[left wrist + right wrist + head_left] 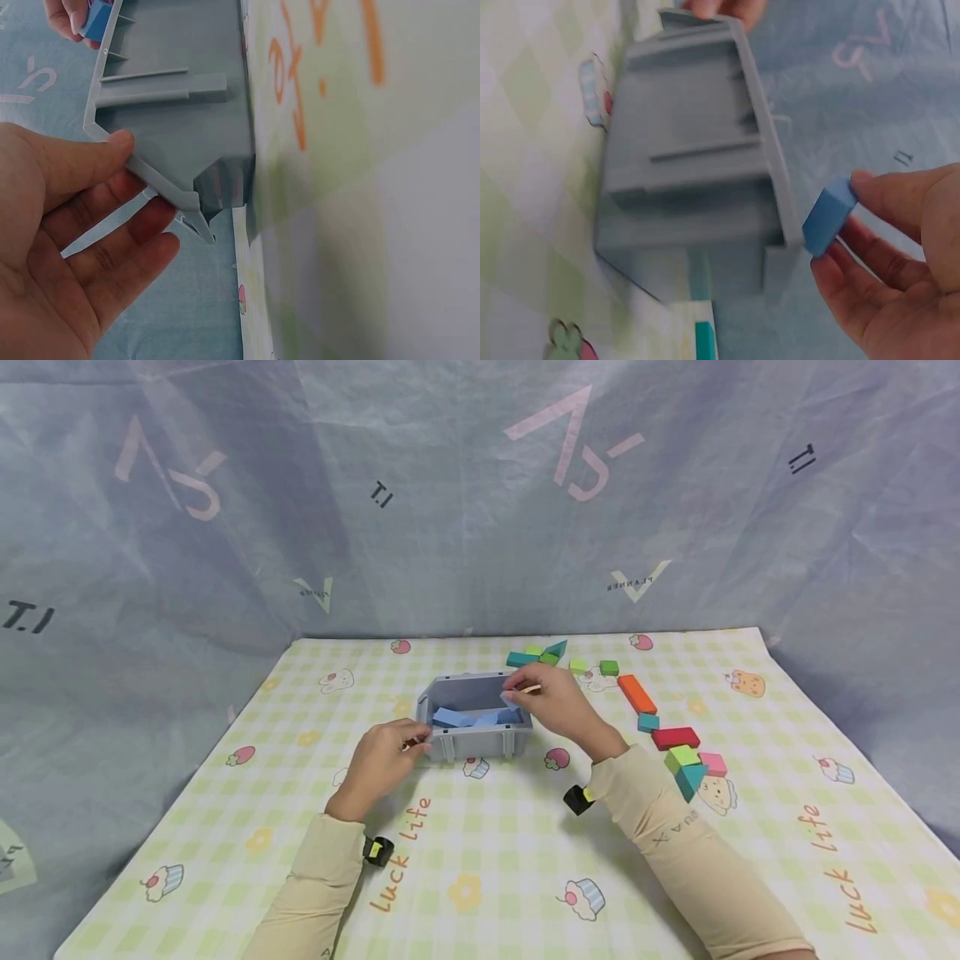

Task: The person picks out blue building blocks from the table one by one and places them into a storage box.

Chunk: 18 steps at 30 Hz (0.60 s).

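A grey plastic bin (478, 744) stands on the table, with several blue blocks (450, 717) lying inside it. My left hand (381, 762) pinches the bin's rim at its near left corner; the left wrist view shows the thumb over the edge and the fingers behind it. Between the thumb and fingers of my right hand (558, 703) is a small blue block (829, 216), held at the bin's right end. In the right wrist view that block is close beside the rim, and whether it touches the rim I cannot tell.
Loose blocks run along the table's right side: an orange one (637, 694), a red one (676, 738), a teal triangle (690, 781) and a pink one (712, 764). Teal and green blocks (522, 658) lie behind the bin. A grey-blue curtain (465, 527) hangs beyond the table.
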Each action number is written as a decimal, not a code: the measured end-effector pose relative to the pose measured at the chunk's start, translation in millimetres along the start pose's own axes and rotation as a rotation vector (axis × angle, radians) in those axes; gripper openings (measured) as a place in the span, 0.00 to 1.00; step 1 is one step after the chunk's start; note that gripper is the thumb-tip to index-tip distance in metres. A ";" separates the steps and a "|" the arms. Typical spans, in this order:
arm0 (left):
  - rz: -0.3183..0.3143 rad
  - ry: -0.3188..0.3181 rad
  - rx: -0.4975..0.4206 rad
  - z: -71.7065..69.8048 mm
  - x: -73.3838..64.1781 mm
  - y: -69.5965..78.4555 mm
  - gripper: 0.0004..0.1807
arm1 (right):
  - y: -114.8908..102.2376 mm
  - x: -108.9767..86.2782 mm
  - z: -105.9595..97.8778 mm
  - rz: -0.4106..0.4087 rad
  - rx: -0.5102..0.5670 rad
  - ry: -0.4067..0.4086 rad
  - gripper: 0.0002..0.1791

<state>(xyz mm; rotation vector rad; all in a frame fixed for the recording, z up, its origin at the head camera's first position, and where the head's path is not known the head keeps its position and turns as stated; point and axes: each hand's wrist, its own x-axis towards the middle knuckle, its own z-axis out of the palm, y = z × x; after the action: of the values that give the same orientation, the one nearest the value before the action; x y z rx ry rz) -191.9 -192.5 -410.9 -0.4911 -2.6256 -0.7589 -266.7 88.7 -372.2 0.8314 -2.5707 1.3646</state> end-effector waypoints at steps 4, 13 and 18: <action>0.004 0.005 0.001 0.2 0.0 1.3 0.09 | -2.2 -1.7 6.9 0.004 -0.021 -0.032 0.08; 0.007 0.006 -0.008 0.3 0.2 0.9 0.09 | -3.6 -2.3 6.0 0.015 -0.055 -0.051 0.07; 0.008 0.006 0.002 0.6 0.0 -0.2 0.08 | -3.7 -1.5 3.8 0.019 -0.073 -0.064 0.08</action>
<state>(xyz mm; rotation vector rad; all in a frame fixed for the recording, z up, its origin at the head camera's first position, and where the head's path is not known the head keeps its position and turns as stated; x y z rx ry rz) -192.2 -192.4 -411.5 -0.4978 -2.6169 -0.7546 -262.9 84.7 -372.3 0.8549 -2.6658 1.2601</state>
